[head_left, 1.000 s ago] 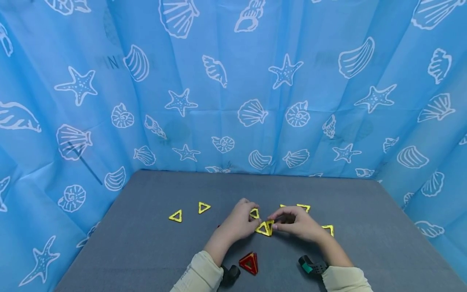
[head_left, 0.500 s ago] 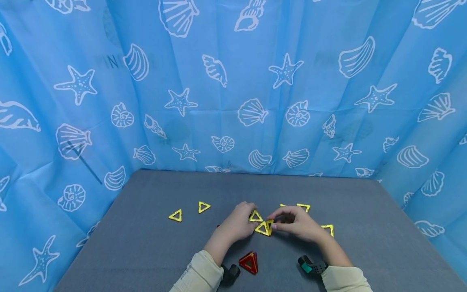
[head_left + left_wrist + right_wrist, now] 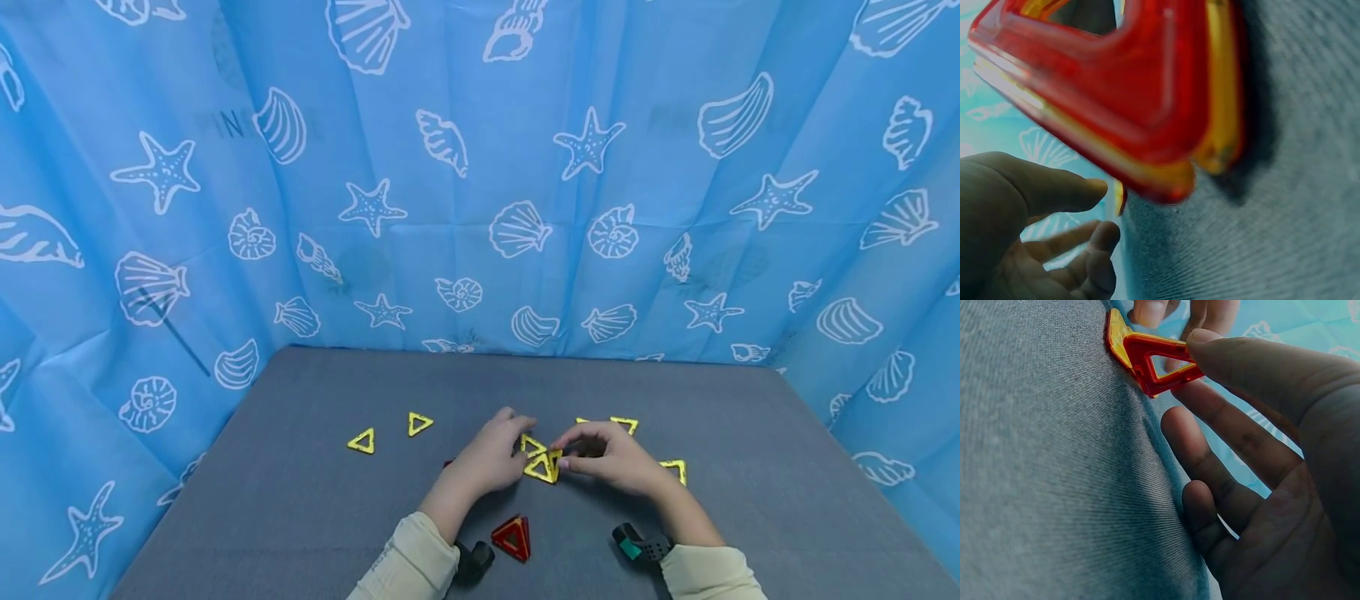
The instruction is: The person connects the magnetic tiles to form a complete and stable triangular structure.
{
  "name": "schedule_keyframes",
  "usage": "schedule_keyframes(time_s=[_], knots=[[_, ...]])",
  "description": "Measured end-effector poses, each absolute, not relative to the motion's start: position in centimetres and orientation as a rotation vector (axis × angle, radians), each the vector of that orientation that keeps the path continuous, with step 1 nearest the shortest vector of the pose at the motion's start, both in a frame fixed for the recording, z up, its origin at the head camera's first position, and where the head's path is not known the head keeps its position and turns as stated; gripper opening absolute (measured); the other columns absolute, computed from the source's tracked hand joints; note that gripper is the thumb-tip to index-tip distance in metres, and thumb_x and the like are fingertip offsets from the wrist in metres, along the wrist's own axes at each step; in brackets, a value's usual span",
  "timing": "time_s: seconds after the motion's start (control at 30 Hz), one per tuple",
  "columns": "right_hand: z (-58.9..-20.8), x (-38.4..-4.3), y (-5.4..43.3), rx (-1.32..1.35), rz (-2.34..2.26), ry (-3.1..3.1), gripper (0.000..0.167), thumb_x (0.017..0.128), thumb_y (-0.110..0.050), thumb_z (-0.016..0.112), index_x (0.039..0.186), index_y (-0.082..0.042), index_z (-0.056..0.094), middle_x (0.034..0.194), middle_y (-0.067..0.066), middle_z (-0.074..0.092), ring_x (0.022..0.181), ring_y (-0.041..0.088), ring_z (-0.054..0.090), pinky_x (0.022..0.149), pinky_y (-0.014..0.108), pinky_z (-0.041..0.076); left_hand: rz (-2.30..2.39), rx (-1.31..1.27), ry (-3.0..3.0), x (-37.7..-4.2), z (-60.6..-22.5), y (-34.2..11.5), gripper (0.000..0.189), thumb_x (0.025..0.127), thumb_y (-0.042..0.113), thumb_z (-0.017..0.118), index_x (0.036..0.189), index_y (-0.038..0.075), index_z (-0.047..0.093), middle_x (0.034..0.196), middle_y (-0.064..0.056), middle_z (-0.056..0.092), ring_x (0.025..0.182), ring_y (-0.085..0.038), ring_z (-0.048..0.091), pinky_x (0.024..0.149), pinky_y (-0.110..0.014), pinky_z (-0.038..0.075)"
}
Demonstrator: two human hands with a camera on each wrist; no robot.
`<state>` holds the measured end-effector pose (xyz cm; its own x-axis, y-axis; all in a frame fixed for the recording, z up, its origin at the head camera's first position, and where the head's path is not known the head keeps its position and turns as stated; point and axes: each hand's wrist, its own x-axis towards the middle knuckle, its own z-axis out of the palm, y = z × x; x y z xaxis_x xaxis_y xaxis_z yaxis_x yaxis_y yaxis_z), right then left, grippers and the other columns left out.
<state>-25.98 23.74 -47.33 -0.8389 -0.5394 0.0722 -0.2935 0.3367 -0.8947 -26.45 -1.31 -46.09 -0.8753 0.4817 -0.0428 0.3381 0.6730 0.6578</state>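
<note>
Right wrist view: your right hand (image 3: 1291, 506) pinches triangular tile (image 3: 1141, 359), red side visible; head view: yellow side. Left hand (image 3: 491, 454): can't tell grip.

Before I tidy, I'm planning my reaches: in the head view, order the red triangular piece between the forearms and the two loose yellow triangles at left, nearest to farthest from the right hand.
From the right hand:
1. Red triangular piece: to its left, nearer the camera.
2. Inner yellow triangle: farther left.
3. Outer yellow triangle: farthest left.
</note>
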Motion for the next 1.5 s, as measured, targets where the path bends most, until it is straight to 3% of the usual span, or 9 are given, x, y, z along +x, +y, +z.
schedule_keyframes(time_s=[0.13, 0.6, 0.87, 1.5], knots=[[-47.3, -26.0, 23.8, -0.753, -1.506, 2.368, 0.024, 0.101, -0.011, 0.072, 0.121, 0.002, 0.072, 0.116, 0.024, 0.074, 0.095, 0.019, 0.073, 0.078, 0.03, 0.059, 0.974, 0.712, 2.626, -26.3, -46.0, -1.4, 0.049, 0.105, 0.007, 0.063, 0.153, 0.014, 0.056, 0.152, -0.006, 0.058, 0.141, -0.022, 0.057, 0.115, -0.047, 0.049], [-47.3, -26.1, 23.7, -0.764, -1.486, 2.361, 0.022, 0.102, -0.01, 0.071, 0.121, 0.0, 0.073, 0.122, 0.022, 0.075, 0.096, 0.019, 0.073, 0.079, 0.03, 0.059, 0.954, 0.639, 2.629, -26.3, -45.5, -1.6, 0.045, 0.1, 0.011, 0.072, 0.145, 0.014, 0.063, 0.132, -0.005, 0.062, 0.111, -0.015, 0.062, 0.098, -0.041, 0.056], [-47.4, -26.1, 23.6, -0.74, -1.476, 2.375, 0.022, 0.101, -0.011, 0.072, 0.121, -0.001, 0.073, 0.121, 0.021, 0.075, 0.095, 0.02, 0.073, 0.079, 0.03, 0.059, 0.915, 0.595, 2.648, -26.1, -45.0, -1.4, 0.048, 0.101, 0.016, 0.072, 0.147, 0.013, 0.06, 0.137, -0.008, 0.063, 0.123, -0.021, 0.063, 0.103, -0.046, 0.055], [-47.5, -26.0, 23.6, -0.736, -1.46, 2.393, 0.022, 0.101, -0.013, 0.073, 0.12, -0.002, 0.073, 0.114, 0.021, 0.074, 0.09, 0.019, 0.072, 0.072, 0.03, 0.058, 1.197, 0.782, 2.558, -26.5, -44.8, -1.6, 0.037, 0.099, 0.007, 0.072, 0.135, 0.011, 0.068, 0.111, 0.0, 0.064, 0.095, -0.009, 0.06, 0.082, -0.027, 0.054]])
